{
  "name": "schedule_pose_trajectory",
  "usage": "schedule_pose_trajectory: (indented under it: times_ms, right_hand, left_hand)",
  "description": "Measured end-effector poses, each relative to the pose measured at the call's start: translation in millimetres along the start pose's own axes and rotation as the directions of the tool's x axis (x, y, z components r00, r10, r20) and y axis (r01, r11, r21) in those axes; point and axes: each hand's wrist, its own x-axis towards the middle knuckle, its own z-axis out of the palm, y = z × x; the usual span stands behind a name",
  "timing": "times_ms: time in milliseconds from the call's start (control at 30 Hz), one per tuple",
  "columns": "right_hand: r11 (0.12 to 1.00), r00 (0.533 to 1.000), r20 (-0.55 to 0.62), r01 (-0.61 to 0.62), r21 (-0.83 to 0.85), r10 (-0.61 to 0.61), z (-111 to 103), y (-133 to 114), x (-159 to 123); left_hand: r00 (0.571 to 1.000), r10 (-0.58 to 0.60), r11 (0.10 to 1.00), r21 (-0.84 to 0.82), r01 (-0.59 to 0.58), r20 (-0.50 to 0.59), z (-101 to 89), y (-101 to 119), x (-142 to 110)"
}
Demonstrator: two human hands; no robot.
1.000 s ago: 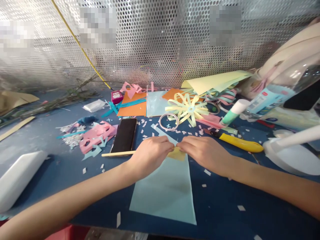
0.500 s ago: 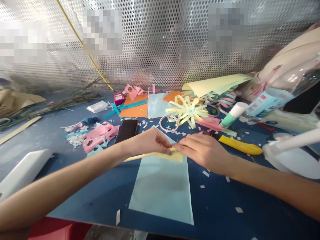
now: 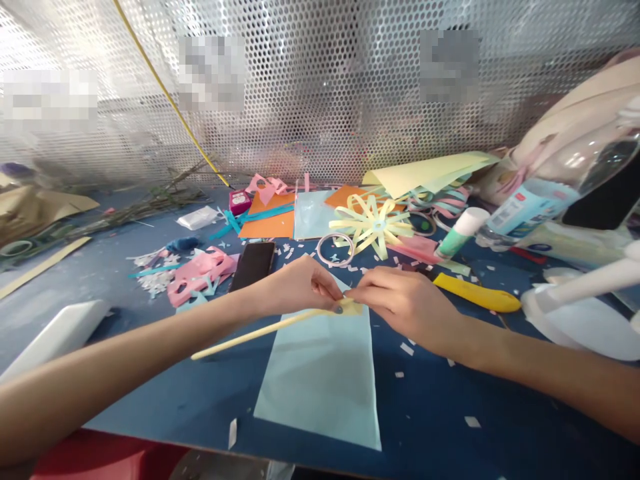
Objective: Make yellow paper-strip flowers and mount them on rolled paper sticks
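Observation:
My left hand (image 3: 315, 287) is closed in a pinch on a pale yellow paper roll (image 3: 250, 335). Its thin, stick-like length slants down to the left from under my fingers, while a flatter end shows by my fingertips. From the right, my right hand (image 3: 405, 300) pinches the same roll, fingertips almost touching those of the left. Below both hands a light blue paper sheet (image 3: 320, 380) lies flat on the dark blue table (image 3: 200, 400). My fingers hide part of the roll.
A tape roll (image 3: 320, 251), yellow paper-strip flower (image 3: 379, 225) and phone (image 3: 253, 263) lie beyond my hands. To the right are a yellow cutter (image 3: 475, 293), glue stick (image 3: 463, 233) and plastic bottle (image 3: 530, 207). Pink paper scraps (image 3: 203, 273) sit left. Perforated metal (image 3: 325, 100) stands behind.
The yellow roll's free end has swung down and toward me, and more of its length shows left of my hand. Both hands keep their pinch in nearly the same place. The view has shifted slightly.

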Motion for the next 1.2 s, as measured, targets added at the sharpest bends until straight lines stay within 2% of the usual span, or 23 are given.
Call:
schedule_pose_trajectory:
  times_ms: [100, 167, 300, 433, 567, 700, 767, 933, 1067, 1200]
  right_hand:
    - [0.993, 0.995, -0.032, 0.094, -0.066, -0.096, 0, 2, -4]
    - [0.993, 0.994, 0.011, 0.107, -0.043, -0.106, -1, 3, -4]
    - [0.990, 0.990, 0.143, -0.038, 0.138, 0.018, -6, 5, -3]
    - [0.966, 0.981, 0.137, -0.161, 0.200, 0.135, -8, 7, -3]
    - [0.970, 0.985, 0.088, -0.161, 0.184, 0.147, -9, 10, -5]
    - [0.994, 0.995, 0.035, -0.099, 0.045, 0.097, -11, 13, -7]
    - [0.997, 0.997, 0.044, -0.069, 0.019, 0.068, -13, 14, -7]
    - [0.983, 0.983, 0.159, -0.115, 0.142, 0.092, -21, 14, -4]
    - [0.960, 0.975, 0.171, -0.177, 0.216, 0.141, -23, 15, -1]
    - [0.947, 0.963, 0.177, -0.238, 0.217, 0.201, -24, 15, -1]
  left_hand:
    - [0.999, 0.000, 0.999, -0.044, 0.002, 0.042, 1.5, -1, 1]
    - [0.998, -0.031, 0.998, -0.052, 0.034, 0.052, 3.5, 0, 1]
    - [0.999, -0.052, 0.999, 0.003, 0.052, 0.007, 6.7, 2, 2]
    - [1.000, -0.017, 1.000, 0.026, 0.017, -0.007, 6.6, 4, 7]
    - [0.997, -0.022, 1.000, -0.009, 0.022, 0.069, 4.6, 5, 15]
    - [0.998, -0.039, 0.996, -0.072, 0.043, 0.050, 4.0, 4, 22]
    - [0.998, -0.047, 0.995, -0.083, 0.049, 0.028, 4.2, 4, 23]
    - [0.995, -0.095, 0.994, -0.048, 0.094, -0.010, 4.0, 12, 18]
    - [0.997, -0.080, 0.997, -0.013, 0.080, 0.015, 3.2, 21, 14]
    - [0.997, -0.062, 0.998, 0.020, 0.061, 0.054, 1.2, 23, 15]
